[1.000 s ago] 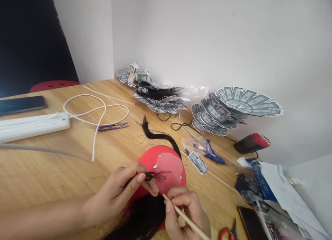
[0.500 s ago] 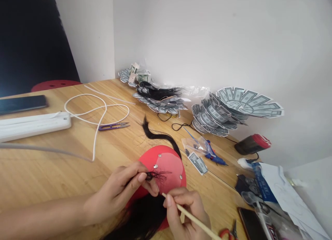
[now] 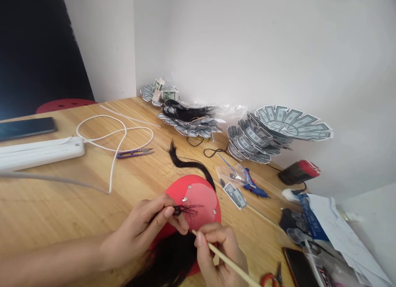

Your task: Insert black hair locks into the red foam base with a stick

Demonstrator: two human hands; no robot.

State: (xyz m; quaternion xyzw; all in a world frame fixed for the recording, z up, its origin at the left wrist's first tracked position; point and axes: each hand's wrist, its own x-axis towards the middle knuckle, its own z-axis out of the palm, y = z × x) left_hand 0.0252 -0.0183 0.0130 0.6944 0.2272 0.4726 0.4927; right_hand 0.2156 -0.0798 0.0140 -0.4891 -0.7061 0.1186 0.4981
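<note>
My left hand (image 3: 148, 225) pinches the end of a small lock of black hair (image 3: 177, 210), and loose strands fan out past the fingertips. In my right hand (image 3: 219, 250) is a thin pale wooden stick (image 3: 232, 265), its tip close to my left fingers. Both hands are above a red round disc (image 3: 198, 188) with silver studs. A large bundle of black hair (image 3: 163, 260) drapes over the disc's near side, below my left hand. Behind the disc, a curved black hair strand (image 3: 190, 164) lies on the table.
Purple thread snips (image 3: 134, 153) and a white cable (image 3: 125, 132) lie left. Banknote-patterned paper pieces (image 3: 256, 134) stand along the wall. To the right are a blue glue gun (image 3: 255, 186), red-handled scissors (image 3: 272, 276), a phone (image 3: 298, 266) and papers (image 3: 334, 229).
The view has shifted very slightly. Both hands keep nearly the same pose, with the hair lock and the stick still in them.
</note>
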